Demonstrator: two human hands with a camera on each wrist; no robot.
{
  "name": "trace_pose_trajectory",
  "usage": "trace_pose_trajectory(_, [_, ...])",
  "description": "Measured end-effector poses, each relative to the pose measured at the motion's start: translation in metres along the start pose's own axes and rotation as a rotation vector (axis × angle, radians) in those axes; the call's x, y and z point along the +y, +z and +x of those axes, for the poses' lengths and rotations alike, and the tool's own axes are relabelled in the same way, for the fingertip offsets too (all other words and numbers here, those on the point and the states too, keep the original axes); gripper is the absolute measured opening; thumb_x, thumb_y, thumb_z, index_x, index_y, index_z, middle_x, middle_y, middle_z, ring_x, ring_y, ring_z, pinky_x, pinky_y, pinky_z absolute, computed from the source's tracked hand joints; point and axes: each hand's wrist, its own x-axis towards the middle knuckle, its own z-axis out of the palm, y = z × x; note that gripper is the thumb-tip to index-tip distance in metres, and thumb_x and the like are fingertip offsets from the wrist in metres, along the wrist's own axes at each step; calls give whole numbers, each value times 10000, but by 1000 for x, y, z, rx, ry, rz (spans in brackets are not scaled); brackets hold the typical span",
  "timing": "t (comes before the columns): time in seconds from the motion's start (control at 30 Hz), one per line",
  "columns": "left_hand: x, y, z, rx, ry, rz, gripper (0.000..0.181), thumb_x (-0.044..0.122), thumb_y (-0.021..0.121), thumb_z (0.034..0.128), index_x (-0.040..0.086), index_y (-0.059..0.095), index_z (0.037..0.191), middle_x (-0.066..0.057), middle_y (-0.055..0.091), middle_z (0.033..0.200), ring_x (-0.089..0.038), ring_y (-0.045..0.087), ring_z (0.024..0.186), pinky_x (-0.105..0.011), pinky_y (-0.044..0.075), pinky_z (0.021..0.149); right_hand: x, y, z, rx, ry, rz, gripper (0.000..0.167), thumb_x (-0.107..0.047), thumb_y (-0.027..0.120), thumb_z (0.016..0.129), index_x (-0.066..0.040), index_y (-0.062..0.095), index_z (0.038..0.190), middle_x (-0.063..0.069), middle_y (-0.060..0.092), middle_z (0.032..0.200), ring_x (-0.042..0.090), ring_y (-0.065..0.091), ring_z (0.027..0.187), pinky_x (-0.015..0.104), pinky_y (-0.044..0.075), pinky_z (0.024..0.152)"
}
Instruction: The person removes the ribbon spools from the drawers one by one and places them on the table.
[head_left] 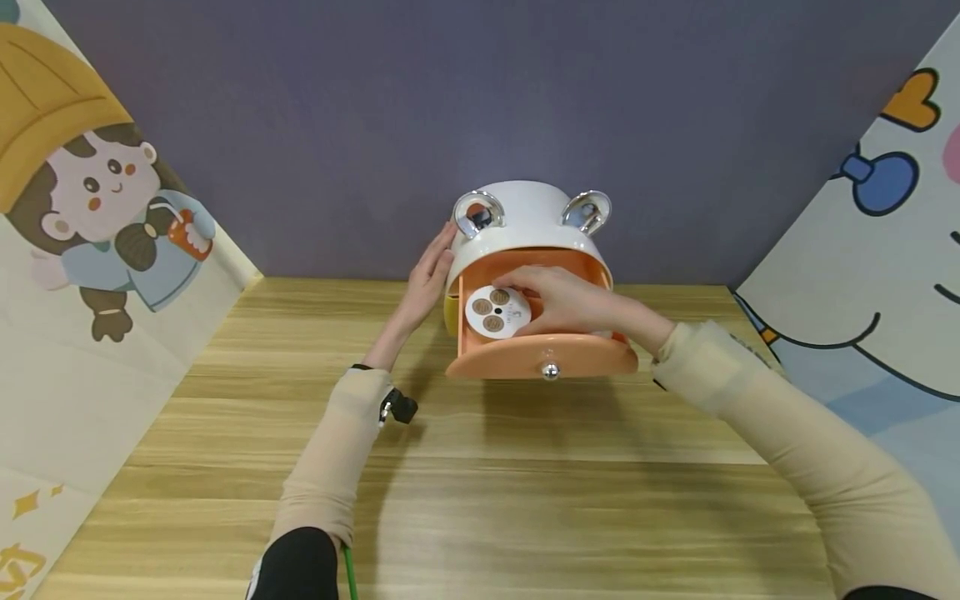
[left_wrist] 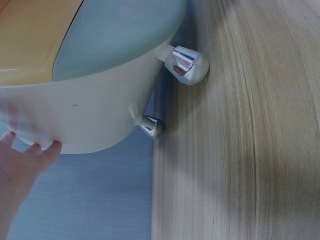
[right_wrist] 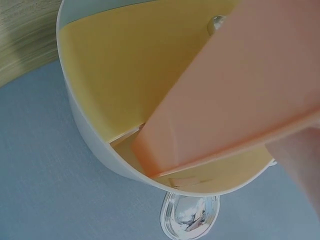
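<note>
The white housing [head_left: 528, 218] before you has a smooth, glossy, plastic-looking shell. Its ear-shaped fittings [head_left: 588, 212] and feet [left_wrist: 187, 65] show you a mirror-bright, chrome-like finish. The orange drawer [head_left: 510, 360] appears to be smooth plastic with a soft sheen; its knob [head_left: 551, 371] looks like polished metal. The disc [head_left: 498, 312] presents a smooth white face. You face a matt, cloth-like wall [left_wrist: 95, 190] and a wood-grain table [head_left: 525, 517] with a satin surface. Your sleeves [head_left: 787, 442] are matt cloth.

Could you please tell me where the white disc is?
In the head view, the white disc is at the left part of the orange drawer, gripped by the right hand.
</note>
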Motion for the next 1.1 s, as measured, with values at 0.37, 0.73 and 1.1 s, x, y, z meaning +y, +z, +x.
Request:
trace_pose_trajectory(0.37, [1, 0, -1, 0, 1, 11, 485, 228, 348, 1091, 117, 304, 1562, -107, 196, 1667, -282, 160, 1557, -482, 148, 1274, 0, 1, 0, 30, -31, 8, 679, -266, 819, 804, -51, 553, 1391, 121, 570, 1433, 291, 506, 1347, 478, 400, 1140])
trace_pose_trajectory(0.73, [1, 0, -1, 1, 15, -3, 484, 212, 349, 1091, 95, 306, 1559, -151, 193, 1661, -316, 155, 1553, -499, 149, 1271, -2, -4, -6, 105, -30, 1, 692, -266, 843, 776, -38, 573, 1371, 131, 607, 1388, 278, 561, 1286, 449, 454, 1086])
trace_pose_trajectory(1.1, [0, 1, -1, 13, 22, 11, 478, 194, 350, 1089, 91, 314, 1555, -162, 205, 1655, -314, 179, 1549, -486, 151, 1272, -4, -13, -15, 167, -39, 10, 667, -257, 866, 759, -46, 609, 1337, 113, 643, 1349, 264, 588, 1260, 429, 476, 1070])
